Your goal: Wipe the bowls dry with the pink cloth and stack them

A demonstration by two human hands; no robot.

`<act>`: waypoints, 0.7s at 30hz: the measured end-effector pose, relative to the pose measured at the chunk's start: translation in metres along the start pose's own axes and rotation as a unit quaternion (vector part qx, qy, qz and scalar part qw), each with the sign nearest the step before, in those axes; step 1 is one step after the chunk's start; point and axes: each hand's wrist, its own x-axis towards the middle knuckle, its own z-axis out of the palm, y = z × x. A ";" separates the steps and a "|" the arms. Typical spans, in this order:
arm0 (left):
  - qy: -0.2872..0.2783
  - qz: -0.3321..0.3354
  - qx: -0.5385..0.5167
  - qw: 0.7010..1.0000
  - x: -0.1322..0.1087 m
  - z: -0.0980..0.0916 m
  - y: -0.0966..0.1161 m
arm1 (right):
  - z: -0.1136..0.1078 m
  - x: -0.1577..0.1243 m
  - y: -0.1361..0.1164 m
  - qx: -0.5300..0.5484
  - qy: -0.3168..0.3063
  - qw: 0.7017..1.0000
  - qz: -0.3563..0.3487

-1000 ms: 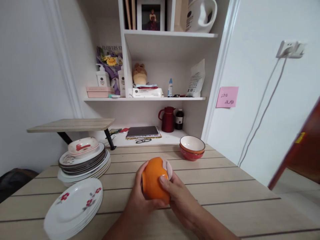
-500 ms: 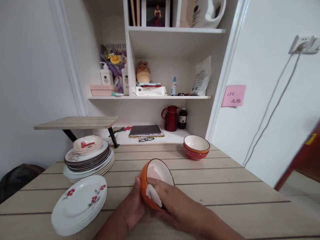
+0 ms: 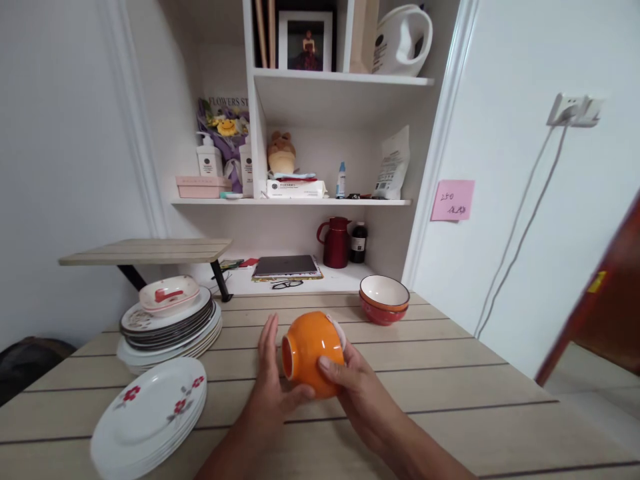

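An orange bowl (image 3: pixel 313 347) is tipped on its side above the table, its foot turned to the left and its mouth to the right. My right hand (image 3: pixel 357 387) grips it by the rim, thumb on the orange outside and fingers out of sight behind. A bit of whitish cloth (image 3: pixel 339 330) shows at the rim by that hand. Beside the bowl's foot, my left hand (image 3: pixel 275 380) is open, fingers raised and thumb spread beneath the bowl. Whether the thumb touches the bowl I cannot tell.
Two stacked bowls (image 3: pixel 384 299) stand at the back right. Flowered white plates (image 3: pixel 150 413) are piled at the front left, near a taller plate stack (image 3: pixel 170 327) topped by a small dish (image 3: pixel 169 293). A wooden riser (image 3: pixel 147 250) stands behind them. Beyond lies a laptop (image 3: pixel 285 265) near a red jug (image 3: pixel 336 243).
The bowl has turned so its orange outside faces me instead of its white inside. My left hand has come off its side and opened. The view has shifted slightly.
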 end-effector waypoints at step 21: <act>-0.078 -0.313 -0.440 0.838 -0.014 0.003 0.026 | -0.018 -0.007 0.006 -0.509 -0.232 0.828 -0.047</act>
